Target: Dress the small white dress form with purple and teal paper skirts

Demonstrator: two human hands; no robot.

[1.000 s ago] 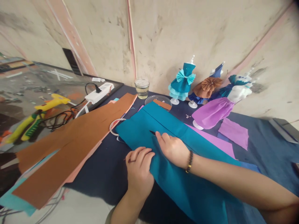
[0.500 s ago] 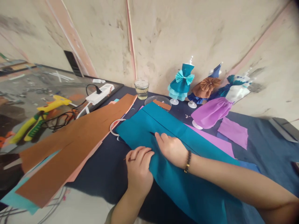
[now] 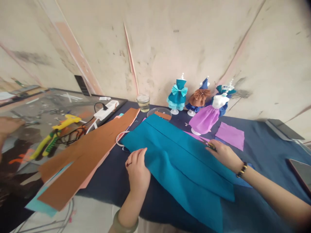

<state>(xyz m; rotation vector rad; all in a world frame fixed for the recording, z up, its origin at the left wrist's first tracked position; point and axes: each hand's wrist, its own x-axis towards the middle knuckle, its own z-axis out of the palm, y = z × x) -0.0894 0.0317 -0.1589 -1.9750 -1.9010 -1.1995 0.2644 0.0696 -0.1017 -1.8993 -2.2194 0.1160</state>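
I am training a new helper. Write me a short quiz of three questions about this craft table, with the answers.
1. True or false: the left hand rests on the brown fabric.
2. What does the right hand touch? A) the glass B) the edge of the teal fabric C) the glue gun
3. What colour is the loose fabric square beside the purple-skirted dress form?

Key: 1 false, it lies on the teal fabric; 2 B; 3 purple.
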